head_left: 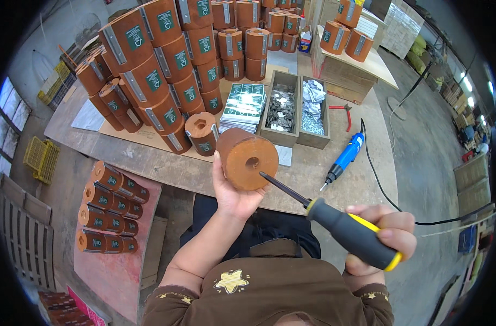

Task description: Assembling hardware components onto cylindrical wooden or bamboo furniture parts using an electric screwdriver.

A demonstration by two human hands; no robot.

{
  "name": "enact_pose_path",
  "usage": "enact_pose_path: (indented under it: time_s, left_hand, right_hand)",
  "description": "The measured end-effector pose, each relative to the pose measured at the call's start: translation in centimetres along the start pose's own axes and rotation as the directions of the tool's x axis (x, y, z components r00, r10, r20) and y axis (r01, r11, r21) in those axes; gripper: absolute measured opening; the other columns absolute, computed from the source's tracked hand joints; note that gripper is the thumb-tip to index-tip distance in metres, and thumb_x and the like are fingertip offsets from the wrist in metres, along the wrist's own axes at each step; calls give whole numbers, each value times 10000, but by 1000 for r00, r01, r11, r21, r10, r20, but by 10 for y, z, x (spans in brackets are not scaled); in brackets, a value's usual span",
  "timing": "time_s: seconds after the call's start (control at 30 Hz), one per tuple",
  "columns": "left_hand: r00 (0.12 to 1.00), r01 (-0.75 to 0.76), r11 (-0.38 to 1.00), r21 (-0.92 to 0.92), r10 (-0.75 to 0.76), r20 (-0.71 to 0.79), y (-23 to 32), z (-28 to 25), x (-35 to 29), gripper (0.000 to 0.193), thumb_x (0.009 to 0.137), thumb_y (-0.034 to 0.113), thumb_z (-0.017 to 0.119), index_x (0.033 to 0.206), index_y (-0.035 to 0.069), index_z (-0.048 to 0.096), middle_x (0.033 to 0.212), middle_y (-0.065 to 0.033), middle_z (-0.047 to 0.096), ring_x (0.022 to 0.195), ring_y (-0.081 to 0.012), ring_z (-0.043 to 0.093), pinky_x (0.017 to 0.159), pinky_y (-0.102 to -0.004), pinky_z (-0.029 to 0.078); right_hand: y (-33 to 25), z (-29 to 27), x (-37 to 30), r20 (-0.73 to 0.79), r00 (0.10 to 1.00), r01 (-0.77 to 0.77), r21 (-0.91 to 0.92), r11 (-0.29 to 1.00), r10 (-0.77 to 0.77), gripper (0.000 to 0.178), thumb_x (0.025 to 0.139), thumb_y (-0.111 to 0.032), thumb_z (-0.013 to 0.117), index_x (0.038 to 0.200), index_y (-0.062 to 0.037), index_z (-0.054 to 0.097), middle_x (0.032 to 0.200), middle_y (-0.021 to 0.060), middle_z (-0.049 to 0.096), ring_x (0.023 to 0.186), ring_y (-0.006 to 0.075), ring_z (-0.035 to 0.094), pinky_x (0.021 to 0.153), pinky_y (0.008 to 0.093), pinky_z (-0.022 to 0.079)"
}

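My left hand (234, 190) is wrapped round an orange-brown wooden cylinder (242, 176), holding it above the table's front edge. The cylinder's flat end, with a round hole near its middle, faces me. In my right hand (386, 233) is a screwdriver (343, 228) with a black and yellow handle. Its dark shaft points up and left, and the tip lies at the cylinder's end face close to the hole; whether it touches cannot be made out. Just behind stands another brown cylinder (202, 133) with a green label.
Stacked brown cylinders (177, 65) with metal strips crowd the table's (150, 165) back left. Green-and-white cards (242, 106) lie beside wooden boxes of small metal parts (280, 103) and screws (313, 122). Red-handled pliers (345, 114) and a blue corded electric screwdriver (345, 157) lie right. More cylinders (109, 217) rest lower left.
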State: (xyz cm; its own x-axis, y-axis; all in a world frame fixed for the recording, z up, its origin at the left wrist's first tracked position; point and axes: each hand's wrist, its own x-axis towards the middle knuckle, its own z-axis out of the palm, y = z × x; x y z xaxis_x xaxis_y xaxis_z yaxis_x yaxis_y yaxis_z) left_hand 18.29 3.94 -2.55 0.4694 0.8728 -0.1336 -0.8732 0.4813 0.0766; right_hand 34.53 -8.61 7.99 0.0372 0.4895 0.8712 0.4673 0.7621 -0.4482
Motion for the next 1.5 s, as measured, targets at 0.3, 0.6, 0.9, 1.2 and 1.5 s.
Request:
enact_pose_path:
  time_s: [0.3,0.6,0.9,1.2,1.5]
  left_hand:
    - [999,-23,995,99,26,-31,-4,4,-7,669,766,635,431,1220,145,415,1189,-102,465,1078,-289,463,851,-464,419]
    - [997,-32,969,246,49,-62,-15,11,-14,677,768,630,427,1237,142,405,1206,-94,460,1104,-274,451,879,-459,407]
    - [985,-86,974,212,115,-130,-7,3,-5,677,756,656,414,1226,169,419,1199,-96,464,1079,-285,469,849,-493,423]
    - [998,-67,946,316,60,33,-13,4,-17,697,773,618,445,1256,120,372,1199,-88,466,1117,-253,448,914,-429,397]
    - [995,-40,993,109,50,-85,1,0,-4,658,779,626,409,1216,134,417,1173,-114,483,1047,-303,503,805,-482,468]
  right_hand:
    - [19,26,3,220,961,177,-16,984,-169,429,617,-67,763,929,13,481,791,102,483,651,236,574,650,362,549]
    - [24,39,4,256,945,225,-60,973,-202,397,609,-12,740,922,28,501,713,86,457,545,204,506,431,287,424]
    - [5,20,5,197,961,217,-92,972,-196,444,574,-58,780,898,18,485,717,77,461,493,189,518,414,268,455]
    - [27,45,-8,297,939,218,-128,968,-172,533,595,-88,778,997,-25,432,801,104,449,576,211,525,473,305,458]
    - [4,32,-6,45,955,293,-11,956,-292,372,592,-30,753,862,19,501,682,60,456,465,176,489,384,261,420]
